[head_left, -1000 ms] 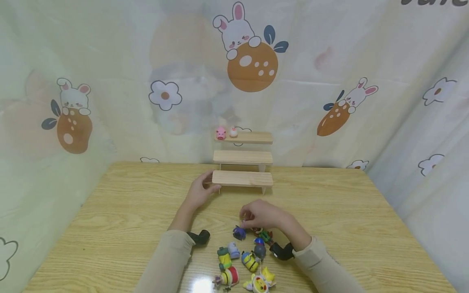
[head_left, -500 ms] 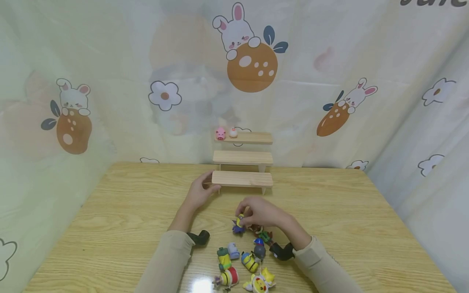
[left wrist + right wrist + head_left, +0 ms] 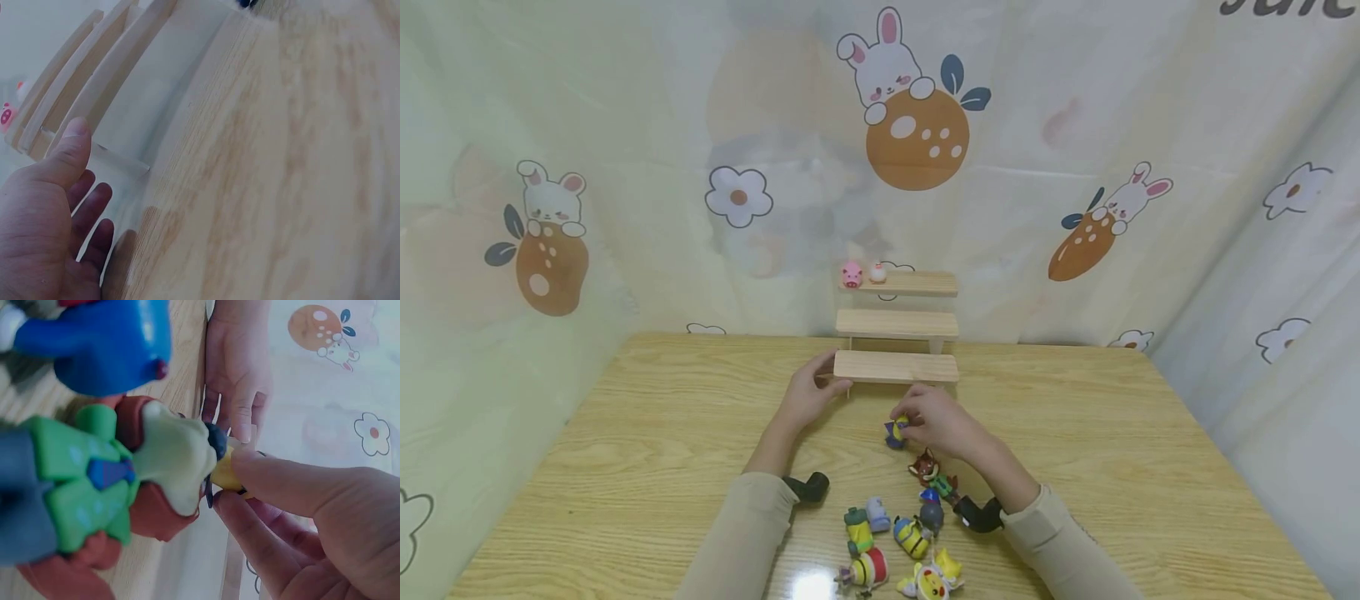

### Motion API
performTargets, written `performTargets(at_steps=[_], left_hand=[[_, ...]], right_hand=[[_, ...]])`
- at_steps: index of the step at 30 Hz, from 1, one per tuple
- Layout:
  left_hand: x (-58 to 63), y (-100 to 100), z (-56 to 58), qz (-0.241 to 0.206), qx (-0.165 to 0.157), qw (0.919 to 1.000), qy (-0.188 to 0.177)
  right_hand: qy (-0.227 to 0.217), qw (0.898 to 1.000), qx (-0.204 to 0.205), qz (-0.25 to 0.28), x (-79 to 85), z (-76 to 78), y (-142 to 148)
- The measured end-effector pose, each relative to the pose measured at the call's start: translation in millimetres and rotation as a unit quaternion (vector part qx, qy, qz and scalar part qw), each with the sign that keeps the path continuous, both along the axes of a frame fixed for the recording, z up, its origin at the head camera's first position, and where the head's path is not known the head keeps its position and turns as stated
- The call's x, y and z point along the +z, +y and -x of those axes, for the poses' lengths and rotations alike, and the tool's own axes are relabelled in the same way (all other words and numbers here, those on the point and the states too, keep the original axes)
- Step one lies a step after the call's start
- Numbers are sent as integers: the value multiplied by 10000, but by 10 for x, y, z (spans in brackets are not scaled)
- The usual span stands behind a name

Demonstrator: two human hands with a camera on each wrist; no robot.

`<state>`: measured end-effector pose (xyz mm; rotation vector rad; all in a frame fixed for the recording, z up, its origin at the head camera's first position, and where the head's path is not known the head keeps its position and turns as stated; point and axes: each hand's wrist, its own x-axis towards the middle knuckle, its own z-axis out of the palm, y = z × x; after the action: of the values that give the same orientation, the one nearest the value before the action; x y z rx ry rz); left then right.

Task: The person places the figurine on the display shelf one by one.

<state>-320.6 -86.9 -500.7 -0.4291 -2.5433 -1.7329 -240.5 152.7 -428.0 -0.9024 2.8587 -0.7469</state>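
Observation:
My right hand (image 3: 940, 421) pinches a small yellow and dark-blue Minion figure (image 3: 896, 432) between thumb and fingers, in front of the stand. In the right wrist view this figure's yellow head (image 3: 226, 472) shows at the fingertips, partly hidden behind a fox figure. At the left end of the three-tier wooden display stand (image 3: 895, 367), my left hand (image 3: 811, 392) has its thumb at the lowest board and its fingers loosely extended. The left wrist view puts the thumb (image 3: 75, 134) against that board's edge. A pink pig figure (image 3: 852, 273) and a white chicken-like figure (image 3: 877, 272) stand on the top tier.
A fox figure (image 3: 928, 469) in green lies by my right wrist. Nearer are several toy figures, among them a blue-and-yellow Minion (image 3: 912, 536), a green-and-yellow one (image 3: 858, 530), a red-and-yellow-striped one (image 3: 870, 567) and a yellow-faced white one (image 3: 931, 581). A printed curtain (image 3: 790, 167) hangs behind.
My right hand has lifted the Minion figure out from beside the fox and carried it forward toward the stand. My left hand has stayed at the lowest board.

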Motion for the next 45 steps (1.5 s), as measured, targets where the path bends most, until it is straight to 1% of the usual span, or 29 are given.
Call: performTargets(at_steps=[4, 10, 27, 35, 45], left_hand=[[6, 2, -2, 1, -12, 10000, -31], [7, 6, -5, 46, -2, 10000, -51], [19, 13, -11, 14, 21, 9999, -101], [15, 0, -13, 1, 23, 9999, -128], [-12, 2, 15, -19, 5, 10000, -7]], right_hand=[[94, 9998, -140, 93, -5, 1, 4], [273, 9993, -268, -8, 2, -5, 1], [372, 9988, -328, -18, -2, -6, 13], [318, 9987, -409, -2, -13, 28, 28], [68, 9972, -682, 313, 69, 61, 97]])
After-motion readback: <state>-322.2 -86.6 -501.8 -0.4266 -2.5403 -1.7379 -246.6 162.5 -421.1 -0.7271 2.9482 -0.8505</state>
